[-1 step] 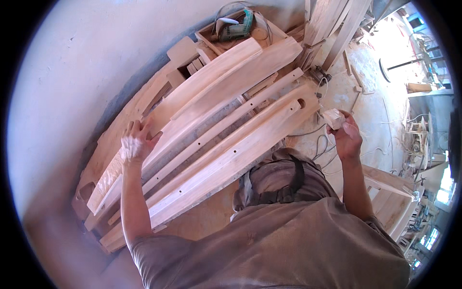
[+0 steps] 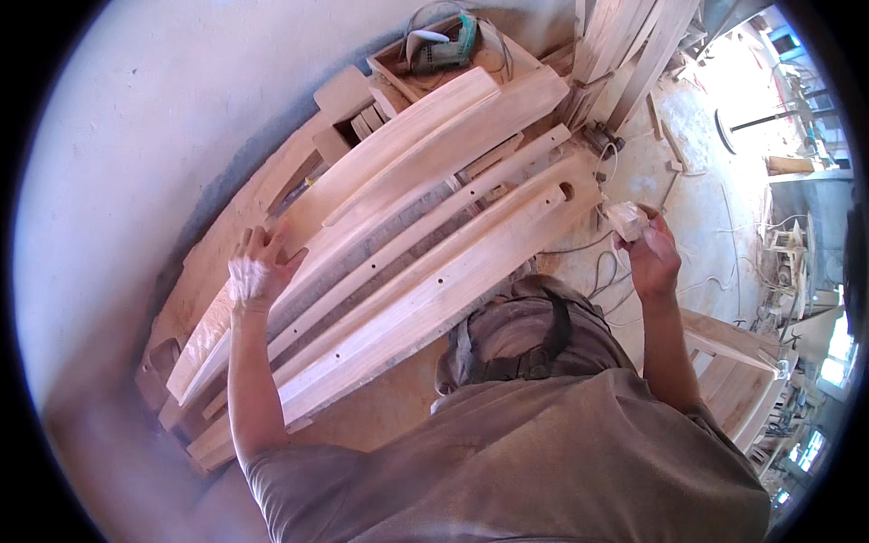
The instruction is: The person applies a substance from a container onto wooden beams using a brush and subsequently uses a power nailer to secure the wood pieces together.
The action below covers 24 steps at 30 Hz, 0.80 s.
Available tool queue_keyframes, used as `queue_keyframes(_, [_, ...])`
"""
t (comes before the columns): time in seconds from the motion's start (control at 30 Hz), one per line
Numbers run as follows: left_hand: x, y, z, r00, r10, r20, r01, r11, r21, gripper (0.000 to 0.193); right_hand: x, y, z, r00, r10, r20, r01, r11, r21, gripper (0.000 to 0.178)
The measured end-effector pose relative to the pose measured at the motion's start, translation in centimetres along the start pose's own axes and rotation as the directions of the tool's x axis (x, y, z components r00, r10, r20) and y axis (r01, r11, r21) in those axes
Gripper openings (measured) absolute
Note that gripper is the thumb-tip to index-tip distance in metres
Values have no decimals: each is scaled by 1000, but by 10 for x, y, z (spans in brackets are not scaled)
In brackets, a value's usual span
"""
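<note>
My left hand (image 2: 257,270) rests with spread fingers on a long, pale curved board (image 2: 398,149) on the far side of the bench. My right hand (image 2: 654,258), raised at the right, grips a small pale piece with a folded, crumpled look (image 2: 626,220) between thumb and fingers. What that piece is made of is not plain. Nearer to me lie a narrow wooden rail with small dark holes (image 2: 421,231) and a wide board (image 2: 453,288) with similar holes and a larger rounded opening near its right end.
A green power tool (image 2: 445,54) sits in a wooden tray (image 2: 385,65) beyond the boards. Upright planks (image 2: 625,54) lean at the back. Cables (image 2: 608,271) trail over the dusty floor on the right, by a pale wooden frame (image 2: 724,335). A wall (image 2: 163,118) borders the left.
The far curved board has shifted very slightly to the right along its length. Both hands are nearly where they were.
</note>
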State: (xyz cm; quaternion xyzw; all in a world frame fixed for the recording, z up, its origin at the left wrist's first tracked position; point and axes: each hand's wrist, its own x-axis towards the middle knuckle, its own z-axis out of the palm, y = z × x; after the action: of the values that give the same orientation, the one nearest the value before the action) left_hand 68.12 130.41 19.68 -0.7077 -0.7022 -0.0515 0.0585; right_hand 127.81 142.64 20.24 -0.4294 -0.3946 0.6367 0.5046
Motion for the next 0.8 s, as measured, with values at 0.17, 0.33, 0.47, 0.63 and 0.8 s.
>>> queue_keyframes(0.17, [-28, 94, -7, 999, 30, 12, -28, 991, -129, 59, 14, 0, -16, 992, -85, -88, 87, 996, 13, 52])
queue_keyframes(0.33, [-52, 209, 20, 994, 53, 92, -33, 978, -207, 58, 36, -13, -80, 994, -49, -101, 55, 997, 55, 47])
queue_keyframes(0.47, [-69, 262, 60, 974, 41, 221, 11, 973, -230, 61, 52, -15, -117, 987, 36, -159, -23, 996, 82, 46])
queue_keyframes(0.63, [-73, 288, 89, 951, 10, 310, 60, 974, -218, 61, 70, -4, -134, 981, 149, -121, -133, 982, 132, 47])
queue_keyframes(0.8, [-81, 300, 100, 958, -78, 276, 114, 987, -117, 62, 81, -1, -138, 973, 190, -128, -177, 979, 104, 47])
